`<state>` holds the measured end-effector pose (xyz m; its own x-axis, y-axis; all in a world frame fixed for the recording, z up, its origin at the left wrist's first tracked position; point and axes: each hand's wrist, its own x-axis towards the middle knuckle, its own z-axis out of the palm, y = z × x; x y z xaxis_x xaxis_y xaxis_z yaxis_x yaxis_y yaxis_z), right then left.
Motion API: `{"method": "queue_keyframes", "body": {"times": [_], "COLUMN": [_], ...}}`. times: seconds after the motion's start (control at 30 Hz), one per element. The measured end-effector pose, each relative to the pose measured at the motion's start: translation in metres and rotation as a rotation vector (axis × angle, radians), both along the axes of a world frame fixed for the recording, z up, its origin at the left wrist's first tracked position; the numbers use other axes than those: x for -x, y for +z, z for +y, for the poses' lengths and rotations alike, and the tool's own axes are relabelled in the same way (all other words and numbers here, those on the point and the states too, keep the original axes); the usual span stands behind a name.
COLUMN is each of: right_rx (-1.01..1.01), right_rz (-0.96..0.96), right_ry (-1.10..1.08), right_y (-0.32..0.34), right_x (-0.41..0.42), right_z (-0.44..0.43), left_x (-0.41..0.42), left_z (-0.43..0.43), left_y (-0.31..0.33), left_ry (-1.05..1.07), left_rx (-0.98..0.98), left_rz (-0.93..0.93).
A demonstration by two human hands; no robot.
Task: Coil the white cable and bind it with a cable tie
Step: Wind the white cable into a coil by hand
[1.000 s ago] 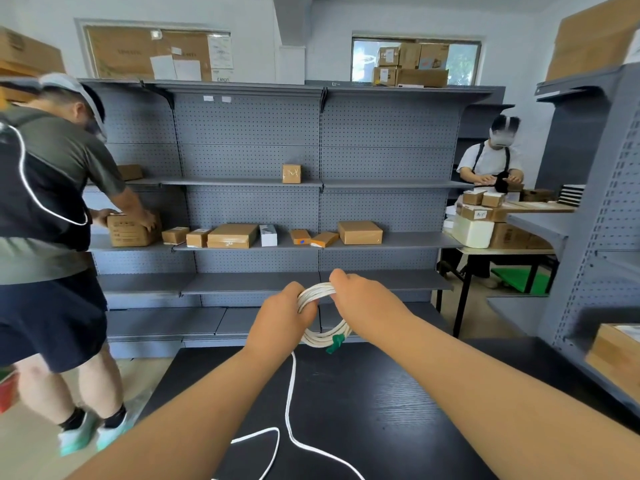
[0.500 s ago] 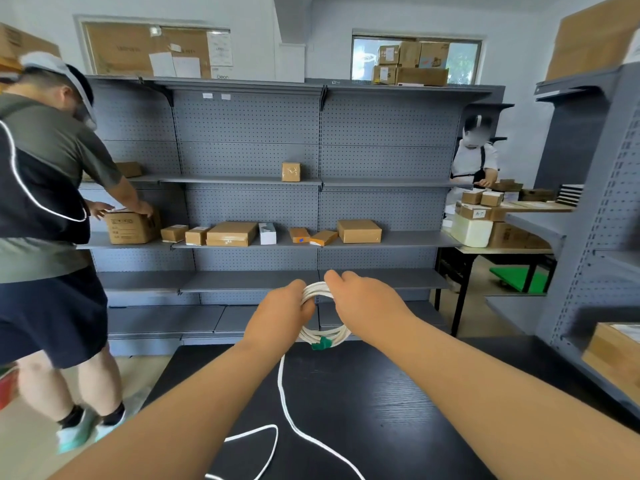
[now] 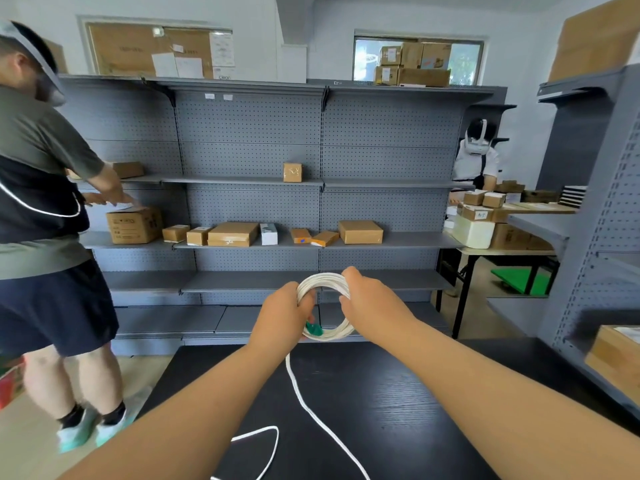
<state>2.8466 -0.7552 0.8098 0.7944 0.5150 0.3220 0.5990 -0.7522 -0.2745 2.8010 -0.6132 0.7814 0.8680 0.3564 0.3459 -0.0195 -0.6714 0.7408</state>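
Both hands hold a coil of white cable (image 3: 325, 282) upright above the far edge of the black table (image 3: 398, 393). My left hand (image 3: 285, 315) grips the coil's left side. My right hand (image 3: 367, 299) grips its upper right side. A small green piece (image 3: 314, 329) sits at the coil's lower left, next to my left fingers. From under my left hand the loose cable tail (image 3: 311, 410) hangs down to the table and runs toward the near edge, where it bends into a loop (image 3: 270, 445).
A grey pegboard shelf unit (image 3: 249, 209) with several cardboard boxes stands behind the table. A person (image 3: 41, 220) works at its left end, close to the table's left corner. Another person (image 3: 478, 157) sits at a far desk. A grey rack (image 3: 602, 237) with a cardboard box (image 3: 614, 358) stands at the right.
The coil has turned so its opening faces me more, and the green piece has shifted left toward my left hand. The loose tail on the table has been drawn a little.
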Motion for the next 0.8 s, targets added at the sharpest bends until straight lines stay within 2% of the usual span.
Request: {"method": "queue_keyframes", "body": {"times": [0.1, 0.23, 0.53, 0.8], "right_rx": [0.112, 0.195, 0.01, 0.004], "right_rz": [-0.12, -0.164, 0.085, 0.04], "right_ry": [0.038, 0.034, -0.055, -0.093], "right_y": [-0.0012, -0.0041, 0.0007, 0.0016], "right_x": [0.0001, -0.0029, -0.0018, -0.007], "right_z": [0.0022, 0.0026, 0.0019, 0.0024], "left_x": [-0.0019, -0.002, -0.0048, 0.0017], "left_z": [0.0011, 0.0015, 0.0028, 0.0009], "left_y": [0.0016, 0.0033, 0.0004, -0.0002], "left_ry": [0.019, -0.027, -0.028, -0.154], "left_rx": [-0.197, -0.262, -0.062, 0.096], "left_rz": [0.031, 0.021, -0.089, -0.041]}}
